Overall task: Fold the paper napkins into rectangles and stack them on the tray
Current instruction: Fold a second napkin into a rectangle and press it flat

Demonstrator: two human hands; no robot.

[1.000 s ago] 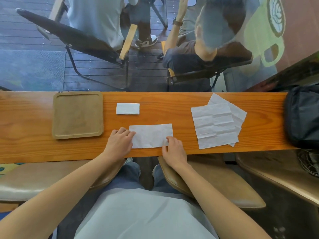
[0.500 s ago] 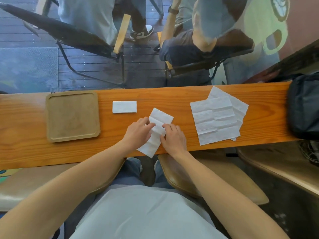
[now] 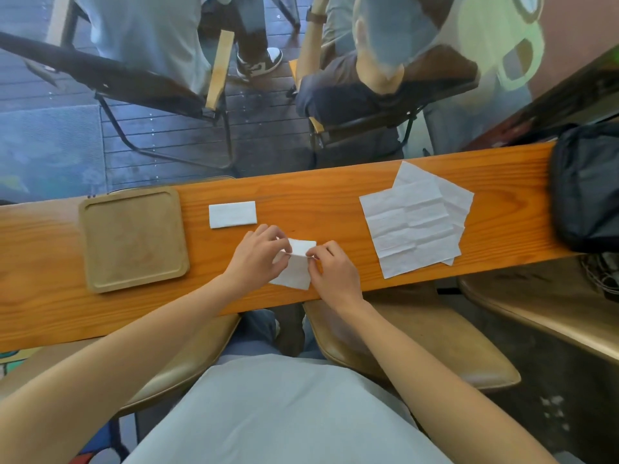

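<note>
napkin (image 3: 296,272) half behind left hand (image 3: 258,259)

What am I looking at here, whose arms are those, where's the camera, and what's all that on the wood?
There is no machine here. A person wears a wide-angle camera on the head, so the one view looks down along their own bare arms. They sit at a long wooden counter. The left hand and right hand both pinch a half-folded napkin, making a fold. One folded napkin lies just beyond the hands. To the left sits a wooden tray with nothing on it yet. To the right lie flat unfolded napkins, and a dark bag sits at the far right. Other people sit beyond the counter.
</note>
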